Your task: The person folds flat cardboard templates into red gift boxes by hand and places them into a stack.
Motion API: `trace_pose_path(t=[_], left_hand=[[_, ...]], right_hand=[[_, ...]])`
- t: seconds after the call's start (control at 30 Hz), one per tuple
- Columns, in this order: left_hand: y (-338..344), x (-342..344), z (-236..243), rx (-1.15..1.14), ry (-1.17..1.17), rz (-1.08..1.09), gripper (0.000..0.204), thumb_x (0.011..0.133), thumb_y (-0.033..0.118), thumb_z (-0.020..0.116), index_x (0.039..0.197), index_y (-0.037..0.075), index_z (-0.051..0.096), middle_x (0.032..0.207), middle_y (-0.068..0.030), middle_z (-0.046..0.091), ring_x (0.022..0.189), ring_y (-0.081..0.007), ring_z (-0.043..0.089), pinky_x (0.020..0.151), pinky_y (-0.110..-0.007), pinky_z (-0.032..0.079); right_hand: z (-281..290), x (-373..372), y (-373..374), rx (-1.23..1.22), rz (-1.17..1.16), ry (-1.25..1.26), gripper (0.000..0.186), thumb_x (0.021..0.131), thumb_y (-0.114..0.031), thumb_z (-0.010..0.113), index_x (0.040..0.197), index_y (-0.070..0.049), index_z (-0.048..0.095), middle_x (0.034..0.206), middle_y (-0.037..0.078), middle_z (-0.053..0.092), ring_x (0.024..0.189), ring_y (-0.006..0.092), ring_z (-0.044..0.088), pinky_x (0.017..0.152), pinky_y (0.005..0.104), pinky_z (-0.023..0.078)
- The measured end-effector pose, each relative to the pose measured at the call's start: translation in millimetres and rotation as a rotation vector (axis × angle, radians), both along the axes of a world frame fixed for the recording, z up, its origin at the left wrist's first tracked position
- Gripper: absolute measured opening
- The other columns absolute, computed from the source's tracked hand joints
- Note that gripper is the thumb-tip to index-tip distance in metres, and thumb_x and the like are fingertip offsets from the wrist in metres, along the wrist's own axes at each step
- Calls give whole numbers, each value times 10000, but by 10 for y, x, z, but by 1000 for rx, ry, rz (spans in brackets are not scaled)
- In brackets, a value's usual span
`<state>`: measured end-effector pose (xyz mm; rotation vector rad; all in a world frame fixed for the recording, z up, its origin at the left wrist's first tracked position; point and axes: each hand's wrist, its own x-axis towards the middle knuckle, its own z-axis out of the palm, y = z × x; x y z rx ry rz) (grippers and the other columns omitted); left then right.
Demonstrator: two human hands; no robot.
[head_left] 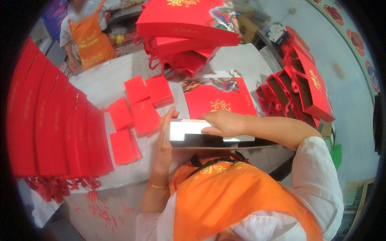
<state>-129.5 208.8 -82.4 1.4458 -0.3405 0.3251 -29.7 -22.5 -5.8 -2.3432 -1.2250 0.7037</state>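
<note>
Close to my orange apron (pixel 237 193), a box (pixel 185 129) with white panels and a black part along its near side stands at the table edge. My left hand (pixel 165 130) grips its left end, fingers pointing up along the side. From the right, my right hand (pixel 225 123) reaches over the top edge, its thumb on the white panel; the other fingers are partly hidden. Right behind it lies a flat red gift box (pixel 219 94) with gold lettering and a colourful picture. The box's far side is hidden.
Small red boxes (pixel 145 115) lie in piles left of my hands. Tall rows of red boxes (pixel 52 116) line the left edge. Stacked red boxes (pixel 187 24) stand at the back, red gift bags (pixel 295 86) at the right. A person (pixel 88 36) stands across the table.
</note>
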Motion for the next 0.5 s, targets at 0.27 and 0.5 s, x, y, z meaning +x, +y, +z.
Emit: trace_pose_path(t=[0.27, 0.5], left_hand=[[115, -71, 80, -111, 362, -116, 616, 959, 159, 572, 1525, 37, 361, 1417, -105, 481, 1359, -213, 426, 1153, -348, 303], [237, 9, -23, -43, 476, -151, 554, 863, 18, 595, 1396, 38, 450, 1319, -100, 506, 1265, -199, 471, 1106, -334, 349]], right_hand=[[-46, -145, 581, 4, -5, 28, 500, 985, -336, 587, 1327, 23, 526, 1093, 274, 665, 1034, 452, 637, 916, 511, 501], [299, 138, 145, -133, 81, 288, 687, 967, -391, 610, 1499, -10, 400, 1381, 271, 553, 1282, 416, 534, 1097, 463, 413]])
